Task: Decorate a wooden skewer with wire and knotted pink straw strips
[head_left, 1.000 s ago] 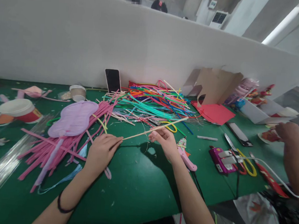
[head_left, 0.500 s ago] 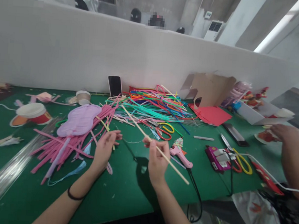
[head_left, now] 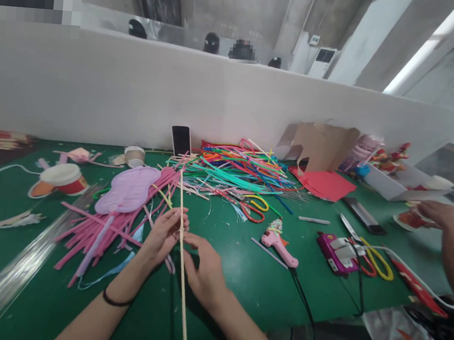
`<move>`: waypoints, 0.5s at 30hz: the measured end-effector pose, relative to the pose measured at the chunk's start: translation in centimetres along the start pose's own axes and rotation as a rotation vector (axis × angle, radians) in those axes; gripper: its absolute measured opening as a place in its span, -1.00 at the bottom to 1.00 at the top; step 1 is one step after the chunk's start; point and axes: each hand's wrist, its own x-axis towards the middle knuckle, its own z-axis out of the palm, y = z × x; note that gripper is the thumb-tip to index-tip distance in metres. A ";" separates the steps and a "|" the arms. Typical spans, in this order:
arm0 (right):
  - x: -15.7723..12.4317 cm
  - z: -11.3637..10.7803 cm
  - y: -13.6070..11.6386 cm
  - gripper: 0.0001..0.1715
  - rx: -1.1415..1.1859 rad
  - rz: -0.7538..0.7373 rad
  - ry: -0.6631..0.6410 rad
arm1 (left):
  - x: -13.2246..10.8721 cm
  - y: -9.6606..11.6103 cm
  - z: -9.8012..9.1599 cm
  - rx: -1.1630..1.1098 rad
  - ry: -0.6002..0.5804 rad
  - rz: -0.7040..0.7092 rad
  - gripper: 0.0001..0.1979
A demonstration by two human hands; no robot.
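My left hand (head_left: pixel 165 234) pinches a long pale-yellow stick (head_left: pixel 183 287) between thumb and fingers. The stick runs from the pipe cleaner pile down toward the table's front edge. Close at its right side is my right hand (head_left: pixel 205 268), thumb and forefinger apart. Its fingertips are at the stick just below my left hand; whether they touch it I cannot tell. A lilac fan-shaped piece (head_left: pixel 129 189) with a wrapped handle lies left of my hands, on a bundle of pink pipe cleaners (head_left: pixel 89 227). A pale-blue tassel (head_left: pixel 111 271) hangs by its handle.
Many-coloured pipe cleaners (head_left: pixel 235 170) lie at the back before a phone (head_left: pixel 181 141). Red-and-yellow scissors (head_left: pixel 253 209), a pink glue gun (head_left: pixel 281 250) and a purple power strip (head_left: pixel 336 256) stretch rightward. Clear strips (head_left: pixel 19 258) lie left. Another person's hand (head_left: pixel 436 212) is at far right.
The stick has swung from slanting rightward to nearly upright in view. It has passed from my right hand's grip to my left hand. My right hand has moved left and lower.
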 end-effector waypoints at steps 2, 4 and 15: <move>0.2 -0.5 0.5 -0.77 -0.058 0.058 0.025 | 0.1 -0.2 -0.2 0.000 0.000 0.024 -0.67; 0.6 -1.3 0.8 -0.86 -0.083 0.142 0.082 | 0.3 -0.4 -0.4 0.022 -0.004 0.032 -0.66; 3.5 -7.4 0.0 -0.74 0.031 0.300 0.323 | -0.3 -1.3 0.9 0.512 -0.174 0.049 -0.68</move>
